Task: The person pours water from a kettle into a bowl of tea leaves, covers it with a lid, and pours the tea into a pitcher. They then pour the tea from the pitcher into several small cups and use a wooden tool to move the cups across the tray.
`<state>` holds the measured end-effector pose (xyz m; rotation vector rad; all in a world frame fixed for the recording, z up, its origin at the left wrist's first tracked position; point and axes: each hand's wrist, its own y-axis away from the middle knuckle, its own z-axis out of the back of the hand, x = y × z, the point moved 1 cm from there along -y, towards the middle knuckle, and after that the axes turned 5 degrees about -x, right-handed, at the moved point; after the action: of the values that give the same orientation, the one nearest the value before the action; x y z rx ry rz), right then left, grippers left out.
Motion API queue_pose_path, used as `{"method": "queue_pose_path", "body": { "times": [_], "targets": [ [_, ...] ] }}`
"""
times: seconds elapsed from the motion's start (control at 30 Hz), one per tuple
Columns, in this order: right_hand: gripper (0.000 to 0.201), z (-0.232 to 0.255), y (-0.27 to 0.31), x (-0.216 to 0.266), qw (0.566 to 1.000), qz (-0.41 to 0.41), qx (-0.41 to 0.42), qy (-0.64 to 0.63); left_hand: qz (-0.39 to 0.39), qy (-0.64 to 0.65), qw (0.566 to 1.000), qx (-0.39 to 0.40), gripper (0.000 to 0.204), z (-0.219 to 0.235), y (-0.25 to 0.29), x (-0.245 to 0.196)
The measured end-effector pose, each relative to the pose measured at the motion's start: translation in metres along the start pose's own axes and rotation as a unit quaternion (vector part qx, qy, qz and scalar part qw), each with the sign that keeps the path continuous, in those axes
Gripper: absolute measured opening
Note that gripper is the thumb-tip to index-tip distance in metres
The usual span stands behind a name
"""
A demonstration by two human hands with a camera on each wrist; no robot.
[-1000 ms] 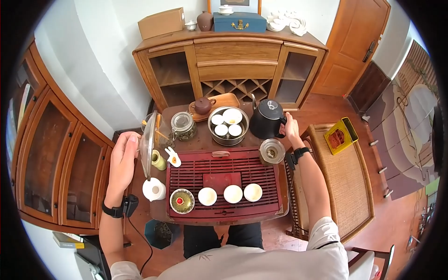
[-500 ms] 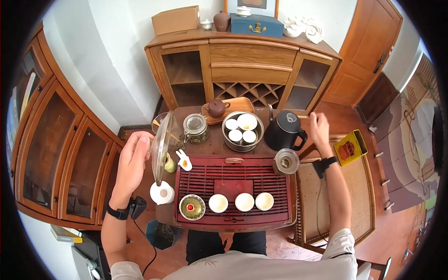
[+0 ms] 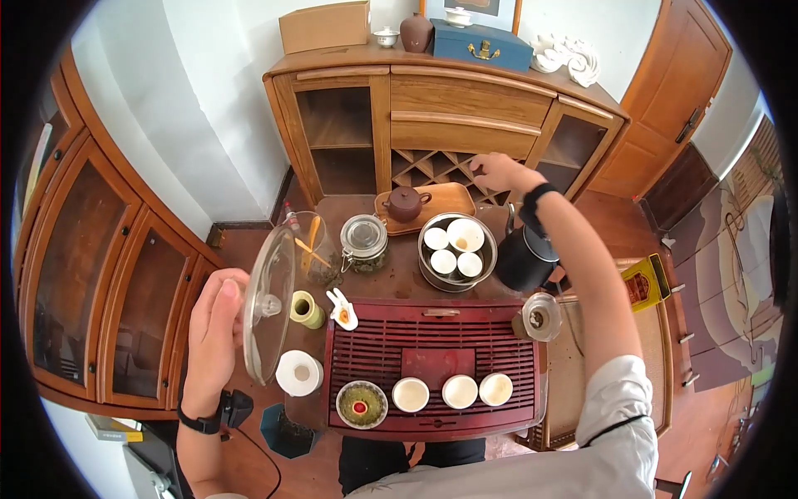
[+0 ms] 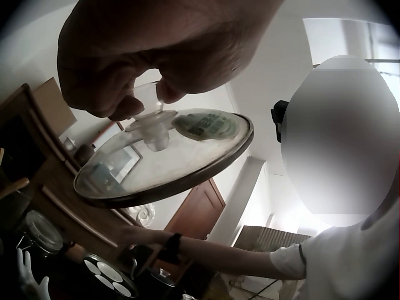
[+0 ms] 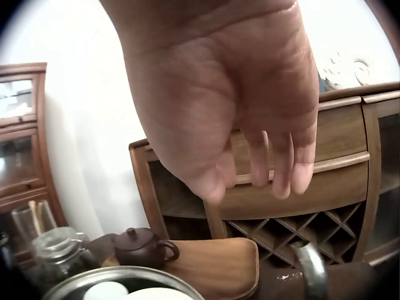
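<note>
My left hand (image 3: 214, 333) pinches the knob of a round glass lid (image 4: 187, 159), which is raised and tilted on edge left of the tea table. Nothing is in my right hand (image 3: 509, 173), stretched out at the far side with its fingers hanging loosely bent. Beyond the wrist lies a wooden tray (image 3: 455, 198) bearing a dark clay teapot (image 3: 405, 206). A metal pot (image 3: 426, 268) with several white cups stands nearer me. The black kettle (image 3: 524, 262), partly covered by the right forearm, is beside it.
On the red slatted tea tray (image 3: 432, 320) stand three white cups (image 3: 411, 395), a bowl of tea (image 3: 362, 405) and a glass jar (image 3: 542, 318). A clip-top jar (image 3: 364, 244), a hand-shaped ornament (image 3: 342, 311) and a white jug (image 3: 299, 373) line the left. A wooden cabinet (image 3: 470, 129) stands behind.
My right hand has let go of the kettle's handle, lifted away, then swung left and forward over the far side. The left hand keeps the lid, now turned more toward the view.
</note>
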<state>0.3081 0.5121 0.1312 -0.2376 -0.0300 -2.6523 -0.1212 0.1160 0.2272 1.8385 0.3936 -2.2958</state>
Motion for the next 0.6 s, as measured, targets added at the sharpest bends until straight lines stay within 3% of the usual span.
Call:
{"method": "queue_pose_path", "body": {
  "times": [0.1, 0.13, 0.2, 0.3, 0.4, 0.6],
  "targets": [
    [0.057, -0.047, -0.042, -0.002, 0.997, -0.036, 0.068, 0.013, 0.024, -0.004, 1.0, -0.014, 0.036, 0.015, -0.002, 0.005],
    [0.059, -0.042, -0.036, 0.017, 0.994, -0.059, 0.092, 0.019, 0.023, -0.004, 1.0, -0.012, 0.036, 0.016, -0.004, 0.008],
    [0.061, -0.071, -0.058, 0.008, 0.99, -0.075, 0.119, 0.01, 0.003, -0.03, 0.998, -0.058, 0.037, 0.02, -0.005, 0.013],
    [0.063, -0.072, -0.06, 0.025, 0.98, -0.092, 0.172, 0.029, -0.006, -0.023, 0.996, -0.08, 0.038, 0.021, -0.004, 0.014],
    [0.065, -0.083, -0.074, 0.017, 0.98, -0.106, 0.163, 0.045, 0.026, -0.03, 0.996, -0.082, 0.039, 0.024, -0.002, 0.018],
    [0.07, -0.055, -0.057, 0.043, 0.974, -0.109, 0.19, 0.06, 0.029, -0.074, 0.994, -0.081, 0.041, 0.023, -0.006, 0.027]
  ]
}}
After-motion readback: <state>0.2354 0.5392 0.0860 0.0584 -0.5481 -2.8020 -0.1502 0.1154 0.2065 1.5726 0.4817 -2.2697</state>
